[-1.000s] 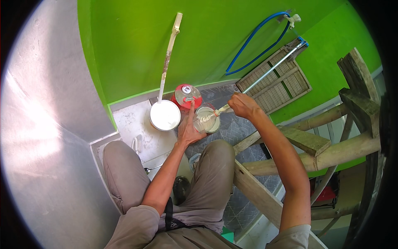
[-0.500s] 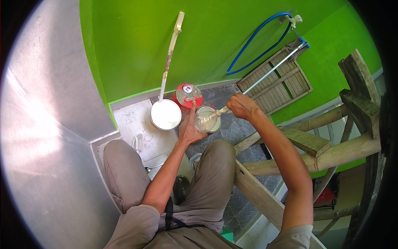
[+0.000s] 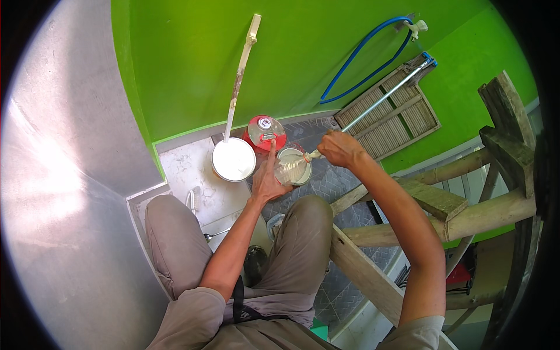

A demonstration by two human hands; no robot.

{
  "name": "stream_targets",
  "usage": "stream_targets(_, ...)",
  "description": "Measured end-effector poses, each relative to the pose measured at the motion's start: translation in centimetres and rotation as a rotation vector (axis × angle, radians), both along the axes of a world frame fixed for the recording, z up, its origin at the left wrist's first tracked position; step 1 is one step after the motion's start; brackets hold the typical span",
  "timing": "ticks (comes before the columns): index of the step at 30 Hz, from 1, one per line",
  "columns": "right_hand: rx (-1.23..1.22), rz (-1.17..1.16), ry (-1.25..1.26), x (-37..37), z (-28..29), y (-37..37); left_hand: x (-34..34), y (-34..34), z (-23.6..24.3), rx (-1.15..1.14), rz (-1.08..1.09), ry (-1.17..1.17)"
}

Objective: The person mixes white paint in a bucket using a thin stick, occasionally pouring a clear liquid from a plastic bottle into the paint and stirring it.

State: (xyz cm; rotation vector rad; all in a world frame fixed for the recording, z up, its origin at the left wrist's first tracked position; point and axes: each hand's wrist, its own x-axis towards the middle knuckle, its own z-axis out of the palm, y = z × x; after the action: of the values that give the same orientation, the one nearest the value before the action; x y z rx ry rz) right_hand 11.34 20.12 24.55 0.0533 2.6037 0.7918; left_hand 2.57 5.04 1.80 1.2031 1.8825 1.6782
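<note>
The bag [image 3: 287, 173] is held over the tin [image 3: 310, 175], its neck gripped in the right hand [image 3: 342, 149]; the left hand [image 3: 269, 184] is curved beside both, its hold unclear. The neck is best kept pinched tight and the bag centred, so that any drips are caught.

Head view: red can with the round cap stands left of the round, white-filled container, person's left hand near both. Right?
One side is swapped: the red can with the round cap stands to the right of the round, white-filled container, as the head view shows. The person's left hand is near both, as you said.
</note>
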Motion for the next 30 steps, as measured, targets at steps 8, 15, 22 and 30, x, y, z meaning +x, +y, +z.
stream_targets(8, 0.031, 0.005, -0.034, -0.4, 0.2, -0.4, 0.2, 0.1, -0.1, 0.062, 0.007, -0.016)
stream_targets(15, 0.066, -0.002, -0.066, -0.5, 0.0, -0.6, 0.2, 0.2, -0.1, 0.040, 0.011, -0.006)
stream_targets(22, 0.056, 0.022, -0.054, -0.5, 0.1, -0.8, 0.1, 0.3, -0.3, 0.069, 0.012, -0.010)
stream_targets(30, 0.060, 0.000, -0.078, -0.8, 0.2, -1.3, 0.0, -0.1, 0.3, -0.005, -0.018, -0.023)
